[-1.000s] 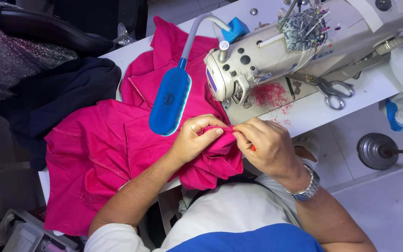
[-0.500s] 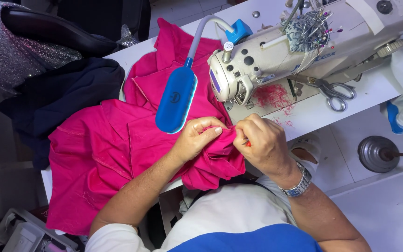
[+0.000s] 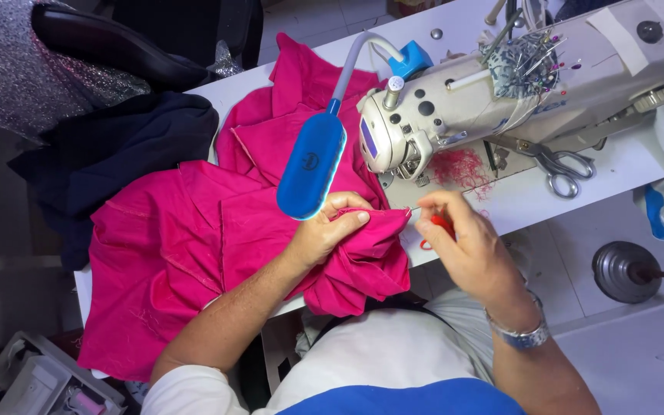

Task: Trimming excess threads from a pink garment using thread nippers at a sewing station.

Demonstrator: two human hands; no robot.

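A large pink fabric piece (image 3: 186,253) lies spread over the white sewing table and hangs off its near edge. My left hand (image 3: 328,230) grips a bunched fold of it just below the blue lamp head. My right hand (image 3: 463,242) is right beside that fold, fingers pinched at the fabric's edge, with a small red-handled tool (image 3: 439,225) held in the palm. Both hands are in front of the cream sewing machine (image 3: 501,92), near its needle area (image 3: 409,173).
A blue gooseneck lamp (image 3: 310,169) hangs over the fabric. Scissors (image 3: 555,165) and a clump of red thread (image 3: 459,165) lie on the table (image 3: 532,200) by the machine. A pincushion full of pins (image 3: 520,65) sits on the machine. Dark cloth (image 3: 117,146) lies at the left.
My right hand has drawn slightly away to the right of the fold, and the red-handled tool now shows in it. My left hand keeps its hold on the pink fabric.
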